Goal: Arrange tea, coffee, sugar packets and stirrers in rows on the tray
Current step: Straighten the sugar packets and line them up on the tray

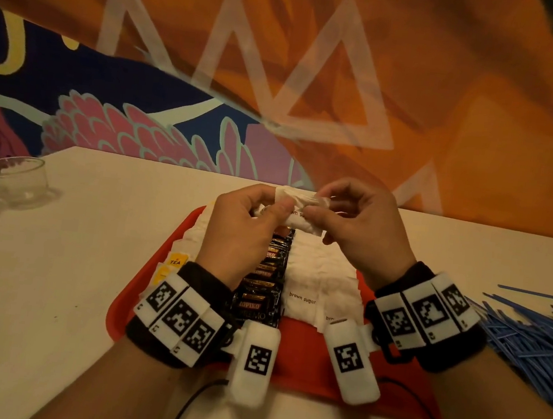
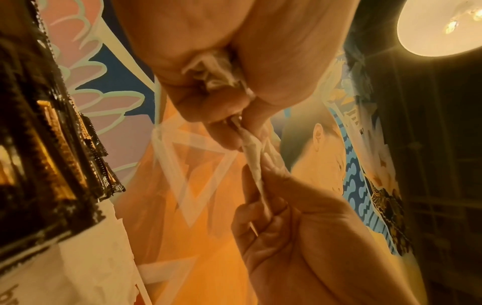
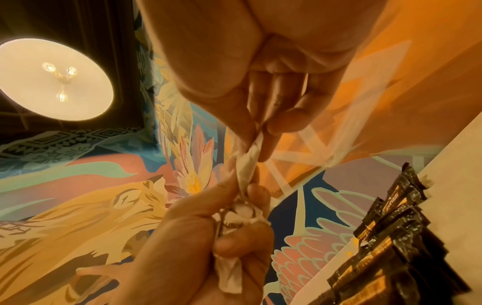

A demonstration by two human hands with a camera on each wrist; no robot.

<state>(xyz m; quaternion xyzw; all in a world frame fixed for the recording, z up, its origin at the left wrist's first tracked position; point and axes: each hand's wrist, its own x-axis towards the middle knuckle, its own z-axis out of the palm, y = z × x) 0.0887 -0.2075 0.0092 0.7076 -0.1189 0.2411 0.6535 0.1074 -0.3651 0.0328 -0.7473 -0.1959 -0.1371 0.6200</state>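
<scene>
Both hands are up above the far end of the red tray [image 1: 127, 299], and it's a white brown sugar packet [image 1: 297, 211] caught between them. The left hand [image 1: 241, 229] has its fingers curled round a small bunch of packets, thumb pressed on top; the right hand [image 1: 359, 225] pinches the end of one packet between thumb and fingertips. Down on the tray, three rows lie side by side: tea bags [image 1: 176, 261] with yellow tags on the left, dark Kopiko coffee sachets [image 1: 258, 297] in the middle, white brown sugar packets [image 1: 315, 282] on the right. A heap of blue stirrers [image 1: 529, 338] lies on the table [image 1: 54, 270] right of the tray. Two glass bowls [image 1: 13, 179] stand far left.
</scene>
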